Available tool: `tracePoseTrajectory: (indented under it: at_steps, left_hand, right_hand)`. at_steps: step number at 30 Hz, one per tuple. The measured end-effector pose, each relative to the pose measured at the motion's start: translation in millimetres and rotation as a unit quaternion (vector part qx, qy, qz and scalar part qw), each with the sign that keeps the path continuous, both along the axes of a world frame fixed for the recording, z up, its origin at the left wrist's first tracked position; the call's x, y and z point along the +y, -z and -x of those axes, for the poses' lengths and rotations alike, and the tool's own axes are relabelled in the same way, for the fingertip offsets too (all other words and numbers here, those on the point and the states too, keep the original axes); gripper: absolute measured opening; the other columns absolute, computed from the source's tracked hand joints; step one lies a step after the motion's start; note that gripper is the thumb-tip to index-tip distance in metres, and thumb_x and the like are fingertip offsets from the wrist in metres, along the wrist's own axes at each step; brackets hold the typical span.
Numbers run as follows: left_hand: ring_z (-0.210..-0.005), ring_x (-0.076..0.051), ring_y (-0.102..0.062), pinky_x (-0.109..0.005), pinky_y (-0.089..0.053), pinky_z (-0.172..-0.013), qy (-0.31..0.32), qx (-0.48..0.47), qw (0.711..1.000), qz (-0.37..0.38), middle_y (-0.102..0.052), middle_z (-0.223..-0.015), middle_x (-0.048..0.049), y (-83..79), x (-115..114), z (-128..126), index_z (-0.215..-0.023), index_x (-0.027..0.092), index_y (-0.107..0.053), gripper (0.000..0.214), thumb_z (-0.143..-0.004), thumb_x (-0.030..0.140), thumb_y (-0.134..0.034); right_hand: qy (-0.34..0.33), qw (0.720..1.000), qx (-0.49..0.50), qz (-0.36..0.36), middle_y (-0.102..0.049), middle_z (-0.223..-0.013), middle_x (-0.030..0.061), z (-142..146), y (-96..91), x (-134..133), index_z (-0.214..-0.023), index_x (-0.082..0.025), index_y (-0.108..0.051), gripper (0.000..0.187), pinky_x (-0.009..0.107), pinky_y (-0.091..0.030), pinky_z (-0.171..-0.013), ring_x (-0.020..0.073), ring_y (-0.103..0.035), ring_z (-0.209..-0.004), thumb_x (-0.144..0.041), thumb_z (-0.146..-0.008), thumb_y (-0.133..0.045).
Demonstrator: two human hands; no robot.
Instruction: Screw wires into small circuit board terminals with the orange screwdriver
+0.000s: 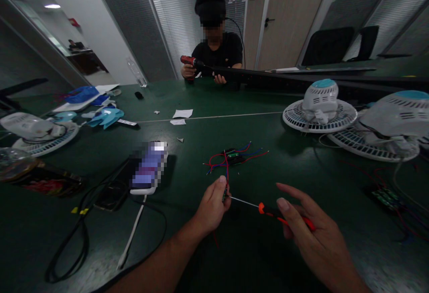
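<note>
My left hand [212, 203] pinches a small green circuit board [225, 194] with red and blue wires, mostly hidden by the fingers. In my right hand [315, 235] lies a screwdriver [271, 211] with an orange-and-black handle, held between thumb and fingers with the index finger stretched out. Its thin metal shaft points left, and the tip reaches the board at my left fingertips; whether it sits on a screw or terminal cannot be made out. Just beyond, more wired circuit boards [233, 155] lie on the dark green table [201, 132].
At left are a lit phone [149, 168] on a cable, a bottle [36, 172] and light-blue fan blades [106, 116]. White fan parts [320, 105] stand at right, near another wired board [387, 197]. Across the table, a person [217, 47] holds a red drill [188, 60] against a long black bar [268, 78].
</note>
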State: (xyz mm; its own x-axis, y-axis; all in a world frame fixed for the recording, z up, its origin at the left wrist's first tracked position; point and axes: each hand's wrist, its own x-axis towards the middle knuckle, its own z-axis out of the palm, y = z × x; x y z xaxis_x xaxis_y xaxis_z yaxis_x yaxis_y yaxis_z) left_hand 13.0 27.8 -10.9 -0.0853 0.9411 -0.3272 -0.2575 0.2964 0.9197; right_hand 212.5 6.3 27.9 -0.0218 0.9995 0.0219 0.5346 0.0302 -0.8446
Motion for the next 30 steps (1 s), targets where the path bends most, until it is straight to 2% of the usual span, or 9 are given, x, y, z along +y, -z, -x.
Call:
tracePoseTrajectory:
  at_steps: [5,13,20,27,30]
  left_hand:
    - [-0.043,-0.006,-0.039,-0.018,-0.028,-0.039,0.01,0.004,1.0,-0.008,-0.044,-0.054,0.0054,2.9,0.3,-0.1,-0.067,0.017,-0.05,0.055,-0.074,0.072,-0.051]
    - [-0.045,-0.006,-0.04,-0.017,-0.031,-0.041,-0.008,-0.009,1.0,0.001,-0.045,-0.057,0.005,1.6,-0.5,-1.5,-0.067,0.017,-0.051,0.056,-0.07,0.072,-0.056]
    - [-0.044,-0.006,-0.039,-0.017,-0.029,-0.04,-0.001,0.003,1.0,-0.005,-0.045,-0.056,0.0051,-0.1,-0.9,-1.4,-0.067,0.017,-0.051,0.056,-0.072,0.072,-0.053]
    - [-0.043,-0.006,-0.038,-0.017,-0.029,-0.04,0.004,-0.001,1.0,-0.017,-0.044,-0.056,0.0054,4.5,-2.5,-0.2,-0.069,0.017,-0.051,0.051,-0.078,0.068,-0.05]
    - [-0.044,-0.006,-0.039,-0.018,-0.028,-0.039,-0.005,-0.001,1.0,-0.008,-0.045,-0.057,0.0051,3.9,-2.1,-1.0,-0.069,0.017,-0.051,0.052,-0.076,0.069,-0.052]
  right_hand:
    - [-0.015,0.998,-0.012,-0.061,-0.059,-0.054,-0.0059,-1.0,3.1,-0.4,-0.123,-0.019,-0.052,0.043,0.023,-0.044,-0.041,0.0126,-0.056,-0.043,-0.045,-0.089,-0.053]
    - [-0.009,0.995,-0.005,-0.103,-0.064,-0.068,-0.0028,-1.3,8.5,-1.0,-0.123,-0.021,-0.05,0.042,0.022,-0.046,-0.044,0.011,-0.055,-0.046,-0.038,-0.086,-0.06]
    - [-0.012,0.994,0.017,-0.104,-0.063,-0.068,-0.0019,-1.8,7.2,-1.4,-0.124,-0.019,-0.048,0.044,0.023,-0.048,-0.046,0.0126,-0.058,-0.05,-0.035,-0.084,-0.06]
    - [-0.015,0.996,0.02,-0.087,-0.067,-0.081,0.003,0.3,4.6,-0.9,-0.122,-0.021,-0.05,0.046,0.03,-0.055,-0.063,0.0188,-0.067,-0.072,-0.038,-0.081,-0.063]
    - [-0.024,0.998,0.03,-0.042,-0.067,-0.072,0.001,-1.1,2.1,-0.1,-0.121,-0.02,-0.052,0.045,0.027,-0.052,-0.052,0.0172,-0.065,-0.06,-0.045,-0.085,-0.058]
